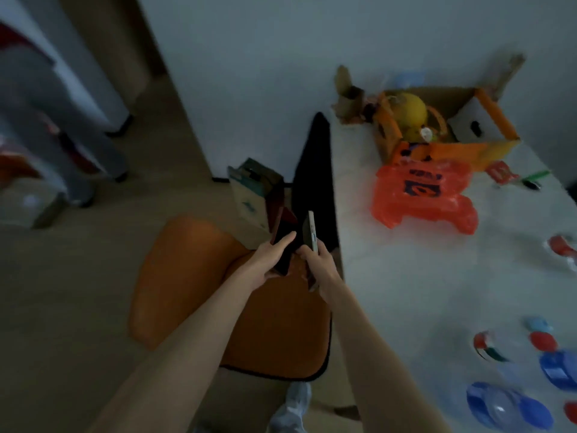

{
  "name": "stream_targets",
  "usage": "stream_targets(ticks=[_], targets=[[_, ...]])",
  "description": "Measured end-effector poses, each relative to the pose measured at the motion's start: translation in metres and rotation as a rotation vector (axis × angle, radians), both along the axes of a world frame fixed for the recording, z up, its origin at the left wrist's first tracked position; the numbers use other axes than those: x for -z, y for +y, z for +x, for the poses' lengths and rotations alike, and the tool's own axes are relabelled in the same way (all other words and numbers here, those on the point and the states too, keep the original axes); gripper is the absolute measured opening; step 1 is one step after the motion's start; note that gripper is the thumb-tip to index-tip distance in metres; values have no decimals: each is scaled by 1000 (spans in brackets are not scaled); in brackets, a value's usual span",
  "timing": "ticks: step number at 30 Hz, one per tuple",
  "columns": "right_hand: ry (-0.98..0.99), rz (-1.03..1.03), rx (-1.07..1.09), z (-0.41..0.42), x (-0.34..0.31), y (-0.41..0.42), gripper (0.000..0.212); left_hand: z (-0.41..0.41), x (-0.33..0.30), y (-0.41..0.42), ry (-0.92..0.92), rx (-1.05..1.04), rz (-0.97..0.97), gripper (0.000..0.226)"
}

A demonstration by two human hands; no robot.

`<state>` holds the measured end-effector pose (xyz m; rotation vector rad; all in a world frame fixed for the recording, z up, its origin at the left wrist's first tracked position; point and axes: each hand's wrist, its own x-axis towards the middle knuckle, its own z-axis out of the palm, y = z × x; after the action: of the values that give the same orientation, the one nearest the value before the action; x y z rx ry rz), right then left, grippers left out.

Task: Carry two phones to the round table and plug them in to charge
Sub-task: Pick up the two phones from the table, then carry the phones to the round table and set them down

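Two phones are in my hands, one in each, and I hold them in the air above an orange chair seat (187, 282), beside the edge of the tabletop (406, 276). My left hand (268, 260) is closed around the dark phone (284, 235); my thumb lies across its dark face and the other fingers wrap behind it. My right hand (321, 267) grips the light phone (312, 231), which stands upright and shows me only its thin edge. The two phones are close to each other, but I cannot tell if they touch.

Behind the phones, a black chair back (315, 170) rises next to the tabletop. On the floor near it stands a small cardboard box (249, 189) against the wall.

On the pale tabletop, to my right, lies an orange plastic bag (421, 195). Behind this bag is an open carton (437, 126) with yellow fruit (406, 110) inside. Nearer to me, at the right border, are some blue plastic lids (505, 407) and red caps (543, 342); they are blurred. Far left, I see grey trouser legs (46, 104) of another person standing on the floor.
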<state>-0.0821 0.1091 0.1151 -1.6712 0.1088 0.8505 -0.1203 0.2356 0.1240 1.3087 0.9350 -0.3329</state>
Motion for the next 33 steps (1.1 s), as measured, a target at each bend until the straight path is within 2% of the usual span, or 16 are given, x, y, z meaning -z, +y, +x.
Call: stream_targets(ticks=[5, 8, 12, 15, 19, 20, 26, 33], targets=[[-48, -25, -249, -69, -21, 112, 54, -102, -26, 93, -42, -255, 25, 64], [-53, -21, -399, -133, -36, 180, 38, -182, -35, 152, -97, -414, 37, 57], [-60, -21, -512, -247, -43, 268, 46, -315, -38, 222, -124, -596, 35, 52], [-44, -48, -626, -338, -38, 323, 52, -422, -29, 265, -100, -743, 22, 55], [51, -87, -763, -447, -19, 389, 25, -553, -5, 311, -18, -936, -21, 66], [65, -95, -797, -472, -13, 405, 25, -581, 2, 320, 6, -979, -28, 68], [83, -121, -1024, -600, 23, 496, 47, -718, 39, 371, -31, -1249, -107, 69], [123, -158, -1212, -688, 57, 636, 66, -795, 54, 488, -53, -1451, -136, 68]])
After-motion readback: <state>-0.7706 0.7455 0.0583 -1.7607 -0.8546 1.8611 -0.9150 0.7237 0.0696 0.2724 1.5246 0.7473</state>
